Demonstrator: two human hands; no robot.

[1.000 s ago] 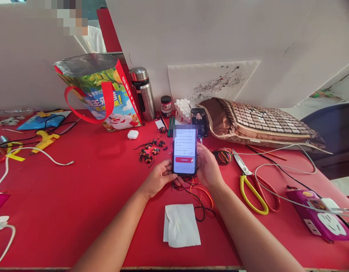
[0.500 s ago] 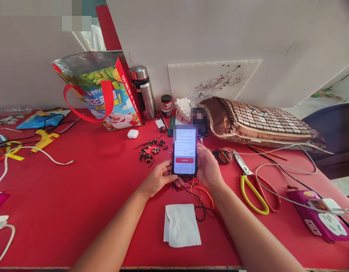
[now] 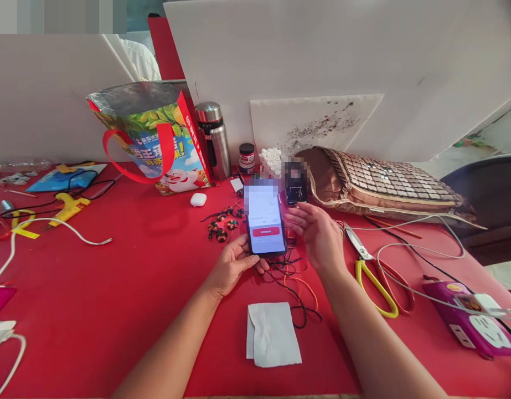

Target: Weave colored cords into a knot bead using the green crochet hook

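Note:
My left hand (image 3: 235, 265) grips a smartphone (image 3: 267, 233) by its lower left edge, fingers behind and thumb in front. The lit screen shows a pale page with a red button; its upper part is blurred out. Just right of the phone, my right hand (image 3: 317, 235) is open, fingers stretched toward it and apart from its edge. Below the phone lie loose black and orange cords (image 3: 299, 285). Colourful knotted cord pieces (image 3: 221, 226) sit on the table to its left. A second phone (image 3: 295, 191) with a dark screen stands behind.
On the red table (image 3: 126, 299) are a folded tissue (image 3: 275, 335), scissors (image 3: 369, 271), a purple power strip (image 3: 471, 318), a white earbud case (image 3: 198, 199) and a yellow glue gun (image 3: 68, 209). A shopping bag (image 3: 155, 144), steel thermos (image 3: 216, 141) and brown cushion (image 3: 383, 180) stand behind.
My right hand has let go of the phone and moved right, its fingers opening out. The phone stays in my left hand, slightly tilted. The view has shifted a little.

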